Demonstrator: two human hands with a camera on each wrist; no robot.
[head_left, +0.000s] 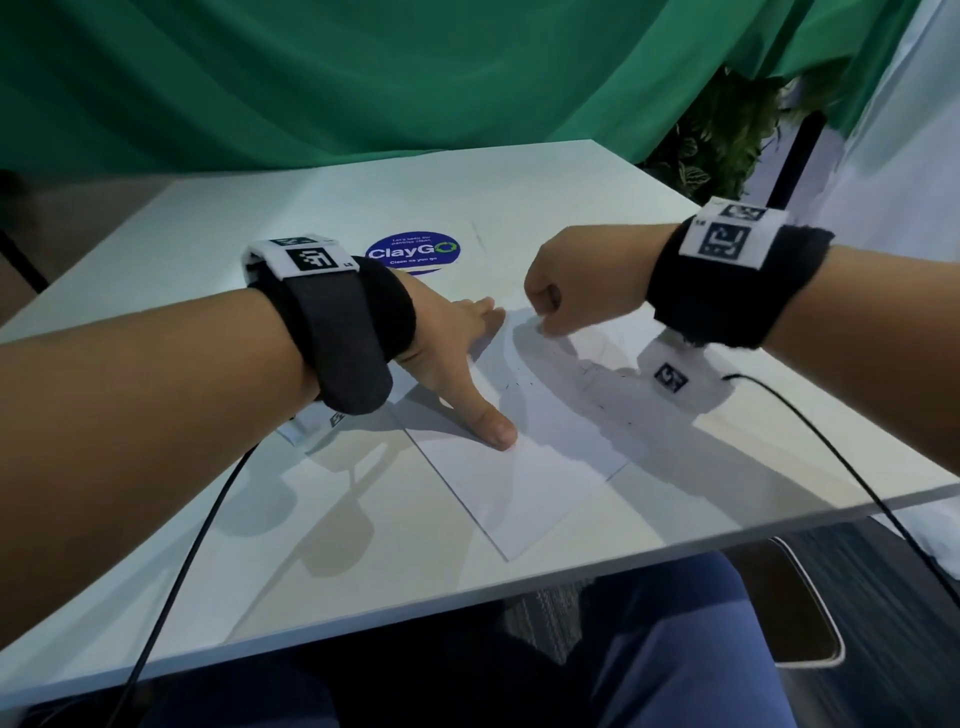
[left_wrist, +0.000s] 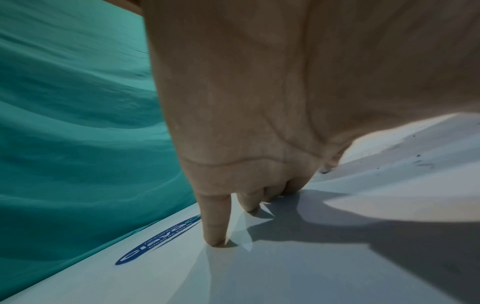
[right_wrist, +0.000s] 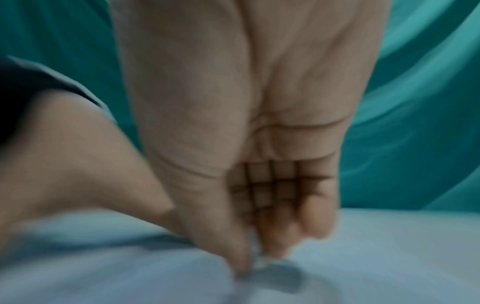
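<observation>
A white sheet of paper (head_left: 519, 488) lies on the white table (head_left: 197, 234), turned at an angle. My left hand (head_left: 447, 348) rests flat on its left part, fingers straight and spread, thumb (head_left: 493, 428) pressing the sheet. In the left wrist view the fingers (left_wrist: 215, 226) touch the surface with their tips. My right hand (head_left: 543, 304) is curled over the sheet's far corner. The blurred right wrist view shows the thumb and fingertips (right_wrist: 272, 246) pinching a pale bit of paper (right_wrist: 258, 262) just above the surface.
A round blue ClayGo sticker (head_left: 413, 253) sits on the table beyond the left hand. A green curtain (head_left: 363, 78) hangs behind, with a plant (head_left: 727, 140) at the back right. Black cables (head_left: 182, 571) (head_left: 831, 457) trail from both wristbands over the near table edge.
</observation>
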